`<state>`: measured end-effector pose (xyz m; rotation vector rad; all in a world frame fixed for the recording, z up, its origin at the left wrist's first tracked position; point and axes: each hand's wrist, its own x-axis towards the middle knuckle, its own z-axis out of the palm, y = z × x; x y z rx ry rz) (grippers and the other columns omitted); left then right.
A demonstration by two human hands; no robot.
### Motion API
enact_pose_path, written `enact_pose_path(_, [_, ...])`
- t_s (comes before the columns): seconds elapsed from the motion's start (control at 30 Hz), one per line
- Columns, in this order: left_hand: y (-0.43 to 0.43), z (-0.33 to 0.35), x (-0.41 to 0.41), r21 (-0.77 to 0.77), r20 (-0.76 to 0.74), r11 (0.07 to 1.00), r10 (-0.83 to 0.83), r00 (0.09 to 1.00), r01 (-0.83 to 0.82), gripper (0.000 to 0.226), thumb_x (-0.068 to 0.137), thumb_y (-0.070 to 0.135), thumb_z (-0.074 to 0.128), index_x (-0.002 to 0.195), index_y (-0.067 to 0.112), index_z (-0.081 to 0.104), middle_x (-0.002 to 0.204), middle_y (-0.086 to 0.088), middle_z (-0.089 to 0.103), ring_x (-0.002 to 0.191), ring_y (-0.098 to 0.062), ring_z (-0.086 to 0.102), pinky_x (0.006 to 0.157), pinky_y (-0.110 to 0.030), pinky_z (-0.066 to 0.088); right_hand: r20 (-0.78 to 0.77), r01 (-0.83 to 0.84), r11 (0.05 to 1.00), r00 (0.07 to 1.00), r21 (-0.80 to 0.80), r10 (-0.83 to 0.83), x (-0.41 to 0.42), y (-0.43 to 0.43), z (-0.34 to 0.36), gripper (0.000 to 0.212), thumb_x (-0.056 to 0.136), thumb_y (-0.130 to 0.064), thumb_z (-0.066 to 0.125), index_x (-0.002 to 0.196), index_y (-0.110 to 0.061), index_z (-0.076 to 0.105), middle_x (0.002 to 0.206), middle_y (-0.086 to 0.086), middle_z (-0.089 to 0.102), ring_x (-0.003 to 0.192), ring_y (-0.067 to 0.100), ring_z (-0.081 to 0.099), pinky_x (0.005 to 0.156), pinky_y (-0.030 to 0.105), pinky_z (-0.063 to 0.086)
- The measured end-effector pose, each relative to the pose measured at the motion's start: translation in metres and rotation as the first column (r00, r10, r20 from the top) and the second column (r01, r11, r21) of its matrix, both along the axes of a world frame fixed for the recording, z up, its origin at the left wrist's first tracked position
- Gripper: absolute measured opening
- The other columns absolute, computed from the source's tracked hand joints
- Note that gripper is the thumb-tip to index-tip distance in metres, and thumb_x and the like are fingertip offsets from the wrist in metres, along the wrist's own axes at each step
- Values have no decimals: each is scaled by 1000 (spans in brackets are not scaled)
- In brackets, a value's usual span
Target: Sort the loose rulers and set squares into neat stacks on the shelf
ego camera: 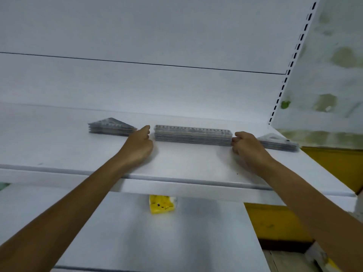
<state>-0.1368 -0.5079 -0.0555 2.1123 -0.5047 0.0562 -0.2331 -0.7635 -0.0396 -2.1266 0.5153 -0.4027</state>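
Note:
A stack of clear straight rulers [193,134] lies lengthwise in the middle of the white shelf [78,150]. My left hand [140,143] sits at the stack's left end, fingers loosely curled beside it, holding nothing. At the right end my right hand [247,145] has its curled fingertips against the stack. A pile of clear set squares [111,126] rests to the left. Another set-square pile [279,143] lies to the right, partly hidden behind my right hand.
The shelf's front lip [196,182] runs across below my wrists. On the lower shelf lies a yellow packet [162,206]. A slotted upright [290,63] and a mottled wall stand at the right. Yellow boxes [334,165] show below right.

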Motion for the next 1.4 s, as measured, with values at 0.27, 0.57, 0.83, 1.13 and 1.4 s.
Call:
enact_pose_path(0.27, [-3, 10, -6, 115, -43, 990, -76, 996, 81, 38, 75, -4, 31, 104, 9, 52, 115, -11, 61, 111, -27, 54, 100, -46, 40, 26, 57, 998, 998, -40, -56, 0, 4, -1, 22, 80, 3, 37, 67, -15, 33, 66, 6, 33, 64, 18, 29, 59, 31, 21])
enact_pose_path(0.57, [-6, 10, -4, 99, -60, 993, -60, 996, 66, 38, 73, -7, 38, 100, 10, 59, 109, -1, 65, 103, -21, 56, 94, -35, 44, 32, 58, 990, 998, -131, -54, 0, 5, -5, 21, 79, -1, 34, 84, -1, 55, 74, 9, 52, 64, 20, 42, 54, 28, 31])
enact_pose_path(0.83, [-7, 21, -10, -64, -186, 998, -39, 982, 28, 22, 48, 19, 47, 65, 10, 36, 69, -4, 39, 64, -19, 33, 60, -31, 24, 135, 83, 990, 989, -118, -67, 3, 5, -8, 23, 78, 5, 31, 87, 7, 52, 84, 17, 56, 76, 22, 46, 65, 31, 32])
enact_pose_path(1.13, [-10, 18, 1, 17, -234, 995, -94, 968, 101, 69, 39, 9, 42, 106, -1, 54, 91, -6, 46, 85, -18, 38, 75, -32, 25, 147, 16, 988, 989, -156, 7, -1, 4, -8, 19, 77, 6, 30, 75, -1, 48, 71, 6, 49, 67, 18, 39, 56, 28, 28])
enact_pose_path(1.4, [-12, 10, 2, -7, -225, 996, -83, 971, 84, 66, 60, 8, 50, 126, 11, 48, 85, -5, 55, 72, -17, 45, 65, -28, 33, 153, 10, 993, 988, -118, 8, 0, 1, -11, 21, 78, 6, 31, 79, 2, 52, 72, 8, 52, 68, 19, 44, 61, 29, 33])
